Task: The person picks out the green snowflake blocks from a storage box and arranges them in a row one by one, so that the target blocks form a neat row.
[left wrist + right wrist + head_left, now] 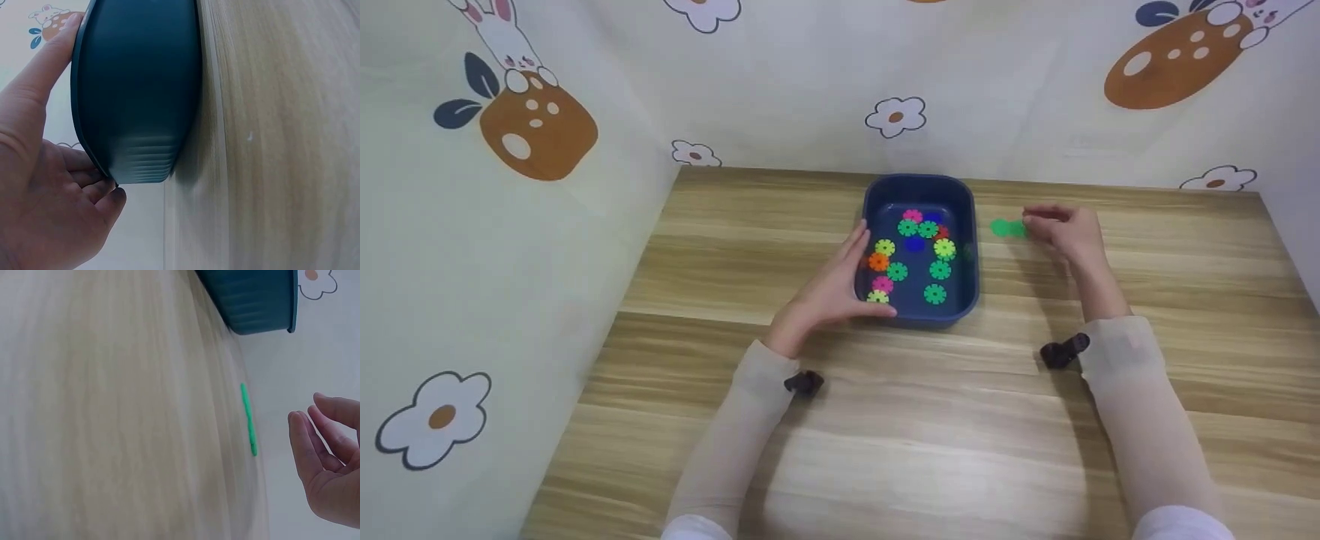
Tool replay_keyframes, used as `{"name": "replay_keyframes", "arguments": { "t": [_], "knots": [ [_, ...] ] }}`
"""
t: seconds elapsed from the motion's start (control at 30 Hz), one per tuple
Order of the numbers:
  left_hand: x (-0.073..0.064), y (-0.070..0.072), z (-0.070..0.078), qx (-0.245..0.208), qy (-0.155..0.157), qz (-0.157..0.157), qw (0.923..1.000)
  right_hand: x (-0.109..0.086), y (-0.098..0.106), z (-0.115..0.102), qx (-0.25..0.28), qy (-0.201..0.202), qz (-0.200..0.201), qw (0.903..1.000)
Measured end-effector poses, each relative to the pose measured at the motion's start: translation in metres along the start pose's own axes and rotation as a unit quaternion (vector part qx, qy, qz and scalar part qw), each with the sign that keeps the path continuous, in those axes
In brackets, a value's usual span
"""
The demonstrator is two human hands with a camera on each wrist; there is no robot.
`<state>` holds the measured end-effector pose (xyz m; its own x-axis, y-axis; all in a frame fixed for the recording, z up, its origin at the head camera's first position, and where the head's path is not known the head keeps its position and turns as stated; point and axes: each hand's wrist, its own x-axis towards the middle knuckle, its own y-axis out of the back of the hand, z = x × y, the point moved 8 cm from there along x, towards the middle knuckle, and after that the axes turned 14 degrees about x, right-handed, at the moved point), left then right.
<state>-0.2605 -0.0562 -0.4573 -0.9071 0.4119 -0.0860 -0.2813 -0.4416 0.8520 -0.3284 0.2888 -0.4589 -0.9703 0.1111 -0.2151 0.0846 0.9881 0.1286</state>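
Green strip of flower-edged discs lies flat on the desk, just outside the blue tray at about its three o'clock, taking the wall side as twelve. From where I stand, the right grip hovers at the strip's three o'clock end, thumb and fingers apart with nothing between them; whether a fingertip touches the green I can't tell. Something so thin should lift best if pinched across its twelve and six o'clock edges, low against the wood, rather than poked from above. I can't make out how firmly the discs are joined, so I'd treat the joint as likely to slip and support the middle.

The left grip is clamped round the tray's corner at eight o'clock, thumb towards six, fingers along the nine o'clock wall. That looks a good brace: a light, level hold should save the loose discs inside from sliding about.
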Motion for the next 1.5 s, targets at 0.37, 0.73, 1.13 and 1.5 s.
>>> {"name": "replay_keyframes", "arguments": {
  "t": [0.37, 0.73, 1.13, 1.5],
  "knots": [
    [0.000, 0.000, 0.000, 0.001, -0.002, -0.003, 1.0000, -0.010, -0.020, -0.019, 0.047, 0.052, -0.028, 0.9971],
    [0.000, 0.001, 0.001, 0.000, -0.008, -0.006, 0.9999, -0.014, -0.049, -0.034, 0.064, 0.098, -0.062, 0.9912],
    [0.001, 0.000, -0.001, 0.002, -0.005, -0.004, 1.0000, -0.028, -0.092, -0.046, 0.040, 0.106, -0.098, 0.9887],
    [0.001, -0.001, -0.001, 0.003, -0.009, -0.003, 0.9999, -0.036, -0.130, -0.047, 0.025, 0.107, -0.136, 0.9847]
  ]
}}
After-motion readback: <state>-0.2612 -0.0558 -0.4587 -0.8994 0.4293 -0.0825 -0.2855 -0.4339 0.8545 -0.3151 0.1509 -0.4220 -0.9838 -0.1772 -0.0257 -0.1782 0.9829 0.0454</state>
